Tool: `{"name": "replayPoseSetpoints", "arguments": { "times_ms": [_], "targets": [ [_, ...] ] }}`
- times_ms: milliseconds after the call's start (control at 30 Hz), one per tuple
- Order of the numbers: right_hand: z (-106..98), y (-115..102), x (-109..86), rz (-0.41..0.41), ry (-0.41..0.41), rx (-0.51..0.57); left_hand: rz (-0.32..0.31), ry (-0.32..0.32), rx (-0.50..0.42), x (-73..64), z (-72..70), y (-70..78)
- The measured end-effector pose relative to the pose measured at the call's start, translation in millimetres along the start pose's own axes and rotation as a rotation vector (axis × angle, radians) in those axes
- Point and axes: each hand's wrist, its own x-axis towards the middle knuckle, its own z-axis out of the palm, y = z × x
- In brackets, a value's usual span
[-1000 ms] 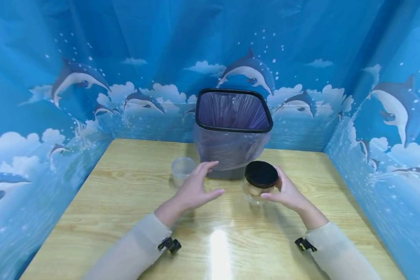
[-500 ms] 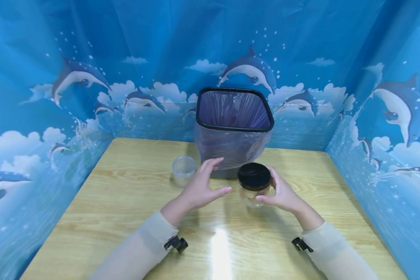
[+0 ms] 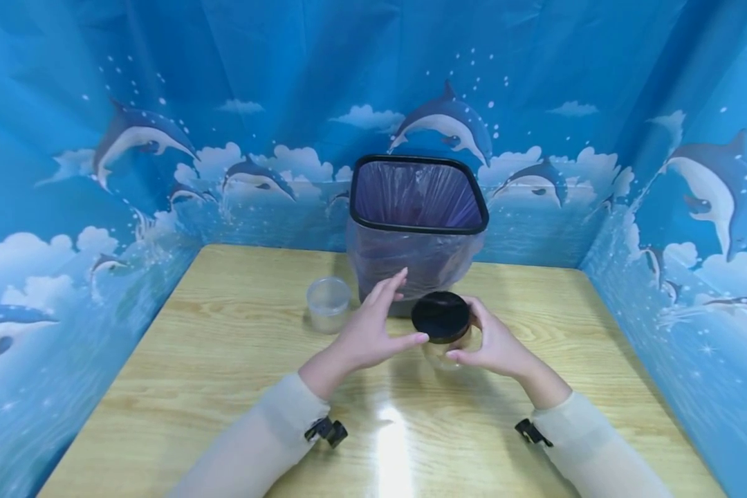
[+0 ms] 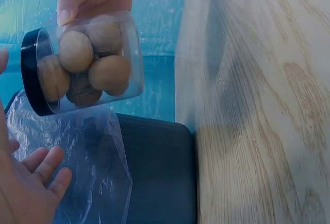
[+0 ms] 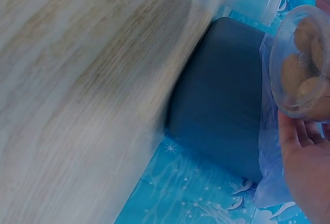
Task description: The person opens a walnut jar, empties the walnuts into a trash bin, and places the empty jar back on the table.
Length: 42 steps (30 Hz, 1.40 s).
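Since the jar (image 4: 83,65) looks stiff and kinda slick, with some weight from the balls (image 4: 76,51), I'd grab it below the lid (image 3: 441,316), like the right hand (image 3: 496,346) gripping it off the table (image 3: 224,360) by the bin (image 3: 411,266), while the left hand (image 3: 373,335) hovers close, fingers spread wide.

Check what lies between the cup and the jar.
In the head view, the left hand lies between the cup and the jar, with the bin behind that hand.
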Motion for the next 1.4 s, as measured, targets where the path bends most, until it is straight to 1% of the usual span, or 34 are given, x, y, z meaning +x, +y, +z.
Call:
{"name": "replayPoseSetpoints", "arguments": {
  "times_ms": [233,433,633,767,933,1033,1233,1400],
  "targets": [
    [1,-7,3.4,0.007,-0.019,-0.056,-0.009,-0.041,0.039,2.2,2.3,4.7],
    [2,-10,6.2,0.007,-0.044,-0.089,-0.007,-0.057,0.063,2.1,4.1,4.4],
    [4,-11,9.3,-0.022,-0.057,-0.103,0.014,-0.059,0.072,1.8,5.6,2.5],
    [5,-11,12.0,-0.051,-0.073,-0.112,0.028,-0.062,0.094,1.2,5.6,1.1],
    [5,-12,14.6,-0.061,-0.099,-0.121,0.042,-0.071,0.115,1.3,5.0,-0.1],
    [4,-14,15.5,-0.066,-0.115,-0.131,0.043,-0.079,0.114,1.3,5.0,-1.1],
    [2,-19,17.7,-0.092,-0.139,-0.158,0.030,-0.086,0.078,-0.4,3.2,-2.8],
    [0,-22,18.5,-0.085,-0.152,-0.193,0.019,-0.104,0.055,-3.0,0.7,-3.4]
  ]
}}
